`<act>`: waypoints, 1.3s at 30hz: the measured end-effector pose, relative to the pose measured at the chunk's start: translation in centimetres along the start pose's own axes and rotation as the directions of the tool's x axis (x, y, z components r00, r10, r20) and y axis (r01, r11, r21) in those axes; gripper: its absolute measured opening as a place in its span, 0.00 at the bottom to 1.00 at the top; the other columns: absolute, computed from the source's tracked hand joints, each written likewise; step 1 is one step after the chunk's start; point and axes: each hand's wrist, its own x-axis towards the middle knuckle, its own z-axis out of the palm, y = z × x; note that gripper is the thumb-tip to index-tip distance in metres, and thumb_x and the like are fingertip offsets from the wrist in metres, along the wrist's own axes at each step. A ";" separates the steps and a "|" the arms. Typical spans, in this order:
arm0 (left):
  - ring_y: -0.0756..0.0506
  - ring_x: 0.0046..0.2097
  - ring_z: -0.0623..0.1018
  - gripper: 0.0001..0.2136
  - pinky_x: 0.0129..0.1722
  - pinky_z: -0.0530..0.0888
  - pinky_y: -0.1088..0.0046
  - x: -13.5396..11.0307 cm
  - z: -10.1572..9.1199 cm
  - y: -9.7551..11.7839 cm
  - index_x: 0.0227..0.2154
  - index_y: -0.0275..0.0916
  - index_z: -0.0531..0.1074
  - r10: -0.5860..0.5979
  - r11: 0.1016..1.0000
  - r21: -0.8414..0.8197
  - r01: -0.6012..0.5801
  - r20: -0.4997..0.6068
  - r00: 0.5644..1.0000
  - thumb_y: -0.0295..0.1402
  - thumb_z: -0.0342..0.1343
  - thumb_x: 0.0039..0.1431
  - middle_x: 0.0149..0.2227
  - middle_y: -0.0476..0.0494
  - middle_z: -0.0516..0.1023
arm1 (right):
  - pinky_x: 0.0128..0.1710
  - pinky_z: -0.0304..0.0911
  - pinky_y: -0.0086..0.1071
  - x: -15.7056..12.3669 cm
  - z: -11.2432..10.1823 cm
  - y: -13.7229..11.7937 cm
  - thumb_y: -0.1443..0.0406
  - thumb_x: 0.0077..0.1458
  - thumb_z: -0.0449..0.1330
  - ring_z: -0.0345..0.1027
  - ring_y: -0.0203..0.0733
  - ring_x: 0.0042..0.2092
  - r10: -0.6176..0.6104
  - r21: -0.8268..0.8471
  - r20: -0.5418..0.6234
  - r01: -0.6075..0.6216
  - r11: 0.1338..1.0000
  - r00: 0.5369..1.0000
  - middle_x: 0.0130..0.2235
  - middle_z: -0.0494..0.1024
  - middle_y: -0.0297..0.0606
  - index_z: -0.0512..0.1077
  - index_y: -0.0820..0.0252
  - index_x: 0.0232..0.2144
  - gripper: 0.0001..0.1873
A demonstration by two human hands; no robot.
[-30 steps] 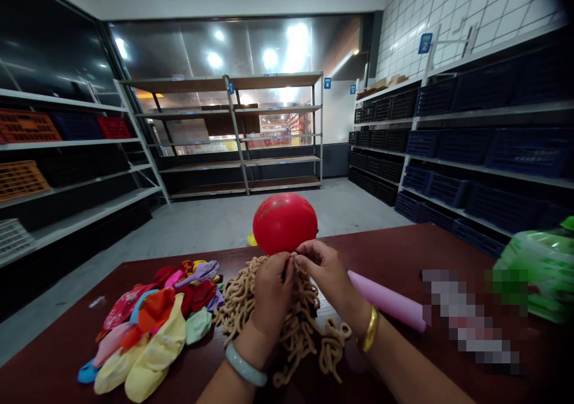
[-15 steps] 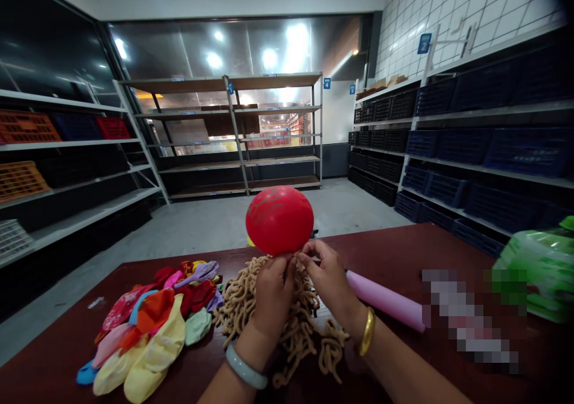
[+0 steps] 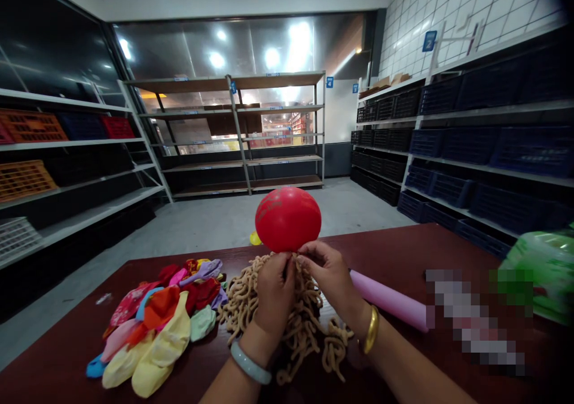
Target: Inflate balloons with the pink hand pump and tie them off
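An inflated red balloon with printed marks stands above my hands, its lower end at my fingertips. My left hand is closed in a pinch at the balloon's neck. Against it, the fingertips of my right hand are pinched at the same spot; the neck itself is mostly hidden by the fingers. A heap of tan, fuzzy-looking cords lies on the table beneath and around my hands, with a smaller tangle by my right wrist. To the left is a pile of uninflated balloons in many colours.
On the dark red table, a pink-purple cylinder lies right of my right hand. Beyond it are a blurred-out item and a green-and-white plastic package. Shelves with crates line both sides, and a rack stands behind.
The view has shifted slightly, so most things appear a little further right. The balloon has turned a little, and both hands stay pinched at its neck.
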 end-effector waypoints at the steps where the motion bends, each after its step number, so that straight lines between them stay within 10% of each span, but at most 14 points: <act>1: 0.46 0.34 0.75 0.08 0.35 0.69 0.71 -0.1 0.0 -0.1 0.32 0.37 0.72 -0.007 1.000 -0.004 0.007 0.005 1.000 0.30 0.49 0.63 0.31 0.45 0.76 | 0.37 0.65 0.31 0.1 0.0 0.1 0.65 0.50 0.63 0.70 0.39 0.35 0.022 0.006 0.010 -0.022 1.000 1.000 0.32 0.76 0.34 0.74 0.58 0.31 0.04; 33: 0.44 0.39 0.77 0.13 0.42 0.71 0.67 -0.6 2.0 0.6 0.36 0.38 0.77 -0.234 0.888 -0.359 0.288 0.187 0.954 0.39 0.51 0.62 0.35 0.43 0.79 | 0.30 0.66 0.33 2.0 -2.6 1.4 0.51 0.53 0.58 0.69 0.41 0.30 0.135 0.011 -0.298 -0.138 0.990 0.945 0.28 0.75 0.35 0.67 0.57 0.29 0.15; 39: 0.44 0.38 0.77 0.13 0.40 0.72 0.67 -0.2 1.5 0.0 0.34 0.38 0.76 -0.294 0.891 -0.319 0.323 0.137 0.946 0.39 0.48 0.63 0.34 0.43 0.79 | 0.18 0.55 0.28 2.0 -2.2 2.2 0.46 0.46 0.63 0.60 0.36 0.20 0.266 -0.026 -0.134 -0.272 0.962 0.955 0.19 0.70 0.32 0.72 0.59 0.24 0.22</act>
